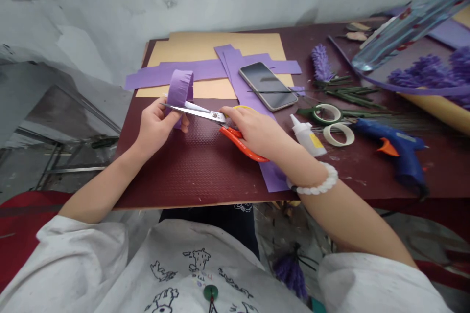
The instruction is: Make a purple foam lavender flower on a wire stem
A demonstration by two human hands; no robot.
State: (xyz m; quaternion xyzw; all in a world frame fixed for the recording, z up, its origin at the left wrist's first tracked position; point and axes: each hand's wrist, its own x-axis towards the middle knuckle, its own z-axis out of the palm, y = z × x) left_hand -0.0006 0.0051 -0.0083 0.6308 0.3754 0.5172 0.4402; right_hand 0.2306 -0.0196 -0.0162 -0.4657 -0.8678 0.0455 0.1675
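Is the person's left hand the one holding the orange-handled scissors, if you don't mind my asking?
No, the right hand holds the orange-handled scissors, while the left hand holds a curled purple paper strip.

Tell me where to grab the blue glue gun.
Grip the handle of the blue glue gun, coming from the near side. The gun lies on its side with the handle angled toward you and the nozzle pointing away to the left, so your fingers should wrap there, behind the orange trigger, well clear of the tip.

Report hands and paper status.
Left hand gripping fringed purple paper strip; right hand on orange-handled scissors, blades at the paper; smartphone lies beyond, not blocking.
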